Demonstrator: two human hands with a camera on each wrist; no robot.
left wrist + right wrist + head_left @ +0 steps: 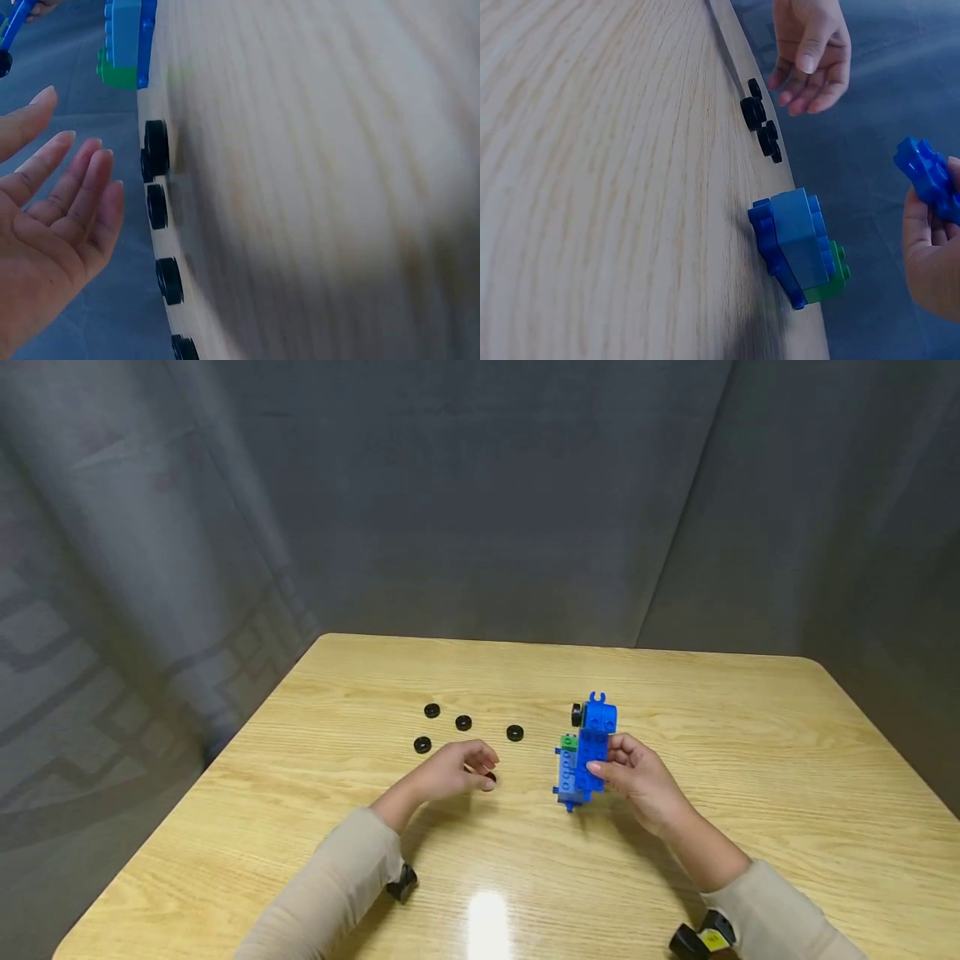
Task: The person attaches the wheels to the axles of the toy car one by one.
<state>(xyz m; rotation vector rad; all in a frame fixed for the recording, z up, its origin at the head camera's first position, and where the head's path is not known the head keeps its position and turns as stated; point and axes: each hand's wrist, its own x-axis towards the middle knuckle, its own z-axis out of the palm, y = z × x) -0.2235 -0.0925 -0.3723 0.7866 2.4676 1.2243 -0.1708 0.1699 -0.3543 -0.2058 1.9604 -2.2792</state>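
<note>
My right hand (641, 783) pinches a dark blue toy vehicle base (594, 745) with studs, a hook at its far end and a black wheel (576, 715) on its left side. Raised above the table, that base partly covers a second toy vehicle (567, 777), of blue bricks with a green brick (568, 742), which stands on the table. My left hand (450, 772) hovers with loosely bent fingers and nothing held; the left wrist view shows its palm bare. Just beneath its fingertips, a black wheel (491, 780) lies partly hidden.
Several more black wheels lie flat beyond the left hand, among them one nearer the middle (514, 733) and one at the left (422, 745). The wooden table (712, 710) ends at a grey curtain (480, 510) behind.
</note>
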